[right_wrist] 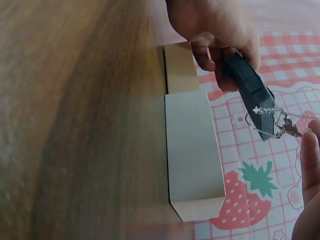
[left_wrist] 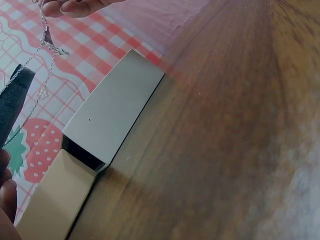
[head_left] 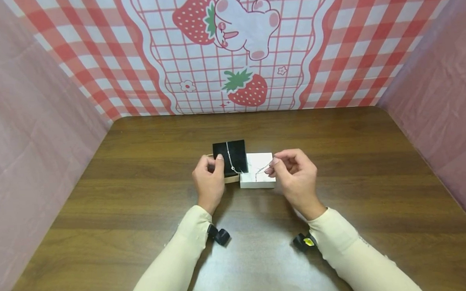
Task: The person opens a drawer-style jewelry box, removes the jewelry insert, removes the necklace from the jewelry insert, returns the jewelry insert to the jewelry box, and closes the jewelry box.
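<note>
My left hand grips a black jewelry pad by its left side, thumb on the front face. A thin silver chain with a small charm runs down the pad. From the pad's lower edge it stretches across to my right hand, whose thumb and fingers pinch it. Behind the chain lies a white box on the table, its tan inner part showing at the left end. In the right wrist view the pad is tilted above the box, and the chain hangs beside it.
The brown wooden table extends around the box. A checked cloth with strawberries hangs behind it, and pink curtains stand at the sides. Black wrist cameras sit on both sleeves.
</note>
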`<action>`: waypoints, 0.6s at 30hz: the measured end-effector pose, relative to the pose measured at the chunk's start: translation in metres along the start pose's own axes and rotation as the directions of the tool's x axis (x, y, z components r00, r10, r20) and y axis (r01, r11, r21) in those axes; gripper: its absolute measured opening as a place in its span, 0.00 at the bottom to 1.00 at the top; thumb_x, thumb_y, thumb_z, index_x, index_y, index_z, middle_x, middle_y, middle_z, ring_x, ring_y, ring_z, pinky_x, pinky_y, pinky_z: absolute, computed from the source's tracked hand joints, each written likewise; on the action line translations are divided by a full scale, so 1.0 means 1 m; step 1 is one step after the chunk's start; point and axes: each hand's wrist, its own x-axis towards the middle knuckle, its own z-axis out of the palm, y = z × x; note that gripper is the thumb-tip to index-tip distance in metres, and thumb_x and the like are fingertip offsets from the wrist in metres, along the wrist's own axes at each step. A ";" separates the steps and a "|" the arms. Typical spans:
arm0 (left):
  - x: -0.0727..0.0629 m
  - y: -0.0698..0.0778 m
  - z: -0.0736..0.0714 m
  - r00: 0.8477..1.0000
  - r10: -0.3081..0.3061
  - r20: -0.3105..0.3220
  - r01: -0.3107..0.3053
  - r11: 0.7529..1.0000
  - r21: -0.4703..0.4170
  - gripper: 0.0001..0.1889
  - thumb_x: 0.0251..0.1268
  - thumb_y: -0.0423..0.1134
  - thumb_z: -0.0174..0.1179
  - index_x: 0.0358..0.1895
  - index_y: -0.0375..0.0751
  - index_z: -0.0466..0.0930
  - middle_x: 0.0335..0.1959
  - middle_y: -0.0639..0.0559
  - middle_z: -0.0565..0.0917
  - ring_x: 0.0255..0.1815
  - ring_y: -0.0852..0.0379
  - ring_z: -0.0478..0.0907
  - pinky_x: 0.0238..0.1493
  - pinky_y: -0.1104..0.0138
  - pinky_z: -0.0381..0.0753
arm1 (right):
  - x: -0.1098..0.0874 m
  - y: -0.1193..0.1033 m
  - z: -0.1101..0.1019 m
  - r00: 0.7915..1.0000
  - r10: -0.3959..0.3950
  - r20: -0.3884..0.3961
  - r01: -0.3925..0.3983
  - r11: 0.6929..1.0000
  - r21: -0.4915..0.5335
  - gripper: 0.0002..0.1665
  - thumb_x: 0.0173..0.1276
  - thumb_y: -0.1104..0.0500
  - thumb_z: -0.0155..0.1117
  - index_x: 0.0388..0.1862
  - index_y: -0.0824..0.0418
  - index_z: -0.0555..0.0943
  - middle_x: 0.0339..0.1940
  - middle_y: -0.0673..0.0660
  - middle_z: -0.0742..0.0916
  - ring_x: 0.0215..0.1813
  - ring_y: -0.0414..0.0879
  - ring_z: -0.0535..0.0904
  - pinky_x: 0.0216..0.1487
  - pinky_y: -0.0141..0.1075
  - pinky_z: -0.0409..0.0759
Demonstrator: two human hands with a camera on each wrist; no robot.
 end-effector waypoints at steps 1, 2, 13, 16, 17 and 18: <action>0.000 0.000 0.000 1.000 0.000 0.001 0.000 1.000 0.000 0.15 0.66 0.37 0.63 0.22 0.40 0.73 0.21 0.51 0.78 0.25 0.56 0.74 0.28 0.66 0.71 | 0.001 0.000 0.000 1.000 -0.003 -0.001 0.003 1.000 0.004 0.04 0.65 0.78 0.58 0.39 0.80 0.75 0.24 0.69 0.83 0.24 0.47 0.84 0.27 0.35 0.83; 0.000 0.000 0.000 1.000 0.001 0.003 -0.001 1.000 -0.001 0.15 0.66 0.37 0.63 0.22 0.40 0.73 0.21 0.51 0.78 0.25 0.56 0.74 0.29 0.66 0.71 | 0.001 -0.001 0.000 1.000 -0.005 -0.002 0.005 1.000 0.009 0.04 0.65 0.78 0.58 0.39 0.80 0.75 0.24 0.69 0.83 0.24 0.47 0.84 0.27 0.34 0.83; 0.000 -0.001 -0.001 1.000 -0.013 0.028 0.012 1.000 0.004 0.15 0.67 0.38 0.63 0.23 0.40 0.73 0.22 0.50 0.78 0.26 0.56 0.74 0.30 0.65 0.72 | 0.006 -0.005 -0.001 0.999 -0.044 -0.012 0.044 0.999 0.023 0.04 0.65 0.78 0.59 0.38 0.81 0.75 0.24 0.71 0.82 0.24 0.47 0.84 0.26 0.34 0.82; 0.000 -0.001 -0.001 1.000 -0.010 0.030 0.009 1.000 0.007 0.14 0.67 0.38 0.63 0.23 0.40 0.74 0.22 0.50 0.78 0.26 0.55 0.74 0.30 0.65 0.72 | 0.007 -0.006 -0.002 0.999 -0.052 -0.012 0.053 0.998 0.027 0.04 0.65 0.78 0.58 0.38 0.81 0.75 0.24 0.70 0.82 0.24 0.47 0.84 0.26 0.34 0.82; 0.000 -0.001 -0.001 1.000 -0.009 0.030 0.009 1.000 0.006 0.14 0.67 0.38 0.64 0.23 0.39 0.74 0.22 0.50 0.78 0.26 0.55 0.74 0.30 0.65 0.72 | 0.008 -0.007 -0.002 0.998 -0.055 -0.011 0.055 0.998 0.028 0.04 0.65 0.78 0.58 0.38 0.81 0.74 0.24 0.70 0.82 0.24 0.47 0.84 0.27 0.34 0.82; 0.000 -0.001 -0.001 1.000 -0.008 0.030 0.008 1.000 0.007 0.14 0.67 0.38 0.64 0.23 0.39 0.74 0.22 0.50 0.78 0.26 0.55 0.74 0.30 0.65 0.72 | 0.008 -0.007 -0.002 0.998 -0.058 -0.011 0.058 0.998 0.027 0.04 0.65 0.78 0.58 0.38 0.82 0.74 0.25 0.70 0.82 0.24 0.47 0.84 0.27 0.34 0.82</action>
